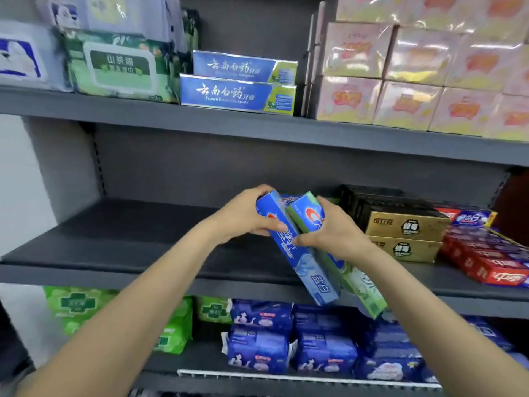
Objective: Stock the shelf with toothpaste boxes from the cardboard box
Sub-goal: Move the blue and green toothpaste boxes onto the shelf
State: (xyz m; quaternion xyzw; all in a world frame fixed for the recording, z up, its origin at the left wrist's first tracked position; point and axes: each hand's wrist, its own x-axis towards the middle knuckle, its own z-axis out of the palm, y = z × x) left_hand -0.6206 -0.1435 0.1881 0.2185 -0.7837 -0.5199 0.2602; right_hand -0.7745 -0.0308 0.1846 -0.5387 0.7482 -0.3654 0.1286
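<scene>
We hold two toothpaste boxes side by side over the middle shelf (pixel 114 239): our left hand (pixel 246 216) grips the blue box (pixel 297 253) near its far end, and our right hand (pixel 335 233) grips the green box (pixel 352 279) the same way. Both tilt with their near ends hanging past the shelf's front edge, probably so we can slide them in lengthwise. The gold toothpaste boxes (pixel 406 224) stand just right of the green one, with red boxes (pixel 486 265) beyond, so the free room lies to the left and behind. The cardboard box is out of view.
</scene>
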